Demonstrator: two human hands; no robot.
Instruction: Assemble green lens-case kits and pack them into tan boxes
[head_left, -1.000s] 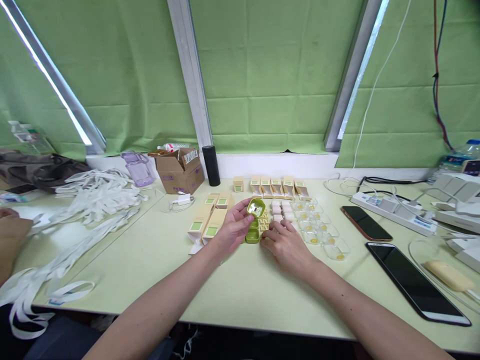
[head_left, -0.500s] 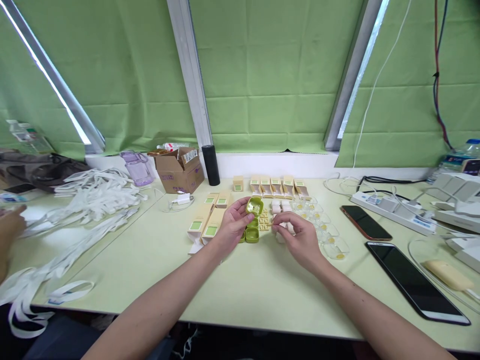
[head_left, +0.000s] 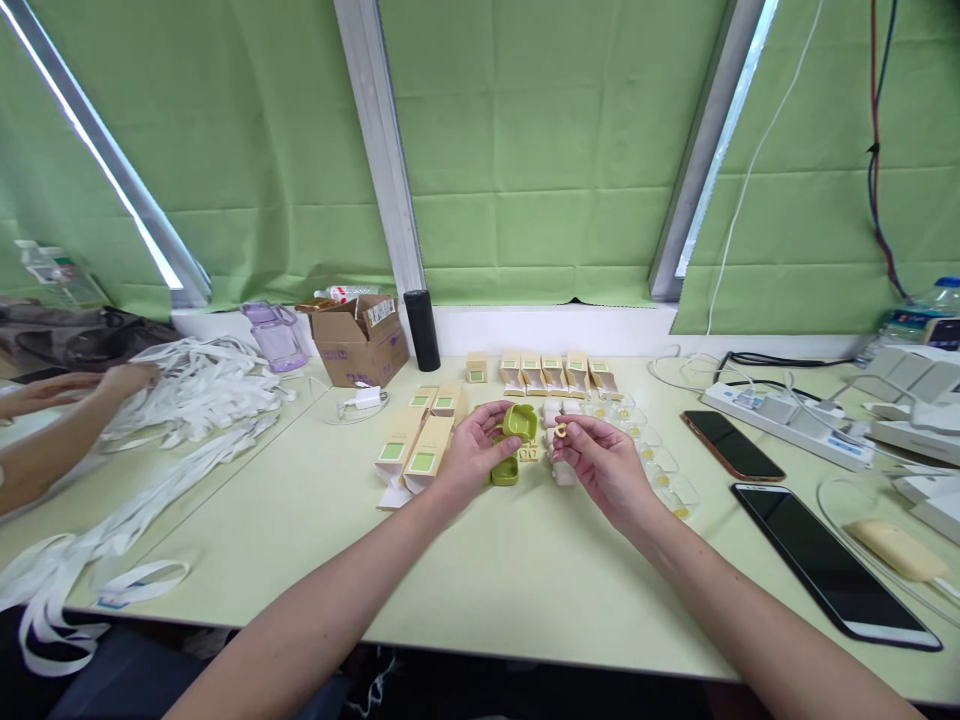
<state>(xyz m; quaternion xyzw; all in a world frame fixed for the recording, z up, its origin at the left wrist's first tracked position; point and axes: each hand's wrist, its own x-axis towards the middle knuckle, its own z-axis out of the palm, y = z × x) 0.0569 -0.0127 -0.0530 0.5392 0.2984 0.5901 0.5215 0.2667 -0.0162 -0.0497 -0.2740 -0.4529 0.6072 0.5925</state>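
My left hand [head_left: 478, 448] is closed around a small olive-green square case [head_left: 519, 422], its hollow side tilted up. In the fingertips of my right hand [head_left: 606, 462] is a small yellowish ring-shaped piece [head_left: 560, 430], just right of the case. Below my left fingers, another green case [head_left: 505, 471] lies on the table. Between the hands are small yellow pieces [head_left: 529, 452], partly hidden. White blocks [head_left: 562, 472] stand under my right hand, and clear plastic covers with yellow spots [head_left: 671, 490] lie to its right.
Cream cartons [head_left: 429, 445] lie left of my hands, with open cartons [head_left: 553, 375] behind. A cardboard box [head_left: 358, 340] and black cylinder [head_left: 421, 330] stand at the back. Two phones [head_left: 832, 565] and a power strip [head_left: 787, 425] are at right. Another person's hands [head_left: 127, 380] touch white straps [head_left: 202, 390].
My right hand has lifted a small yellow piece from the group and turned it upward. The green case has tilted and shifted slightly right. The other person's hands have reached into the straps.
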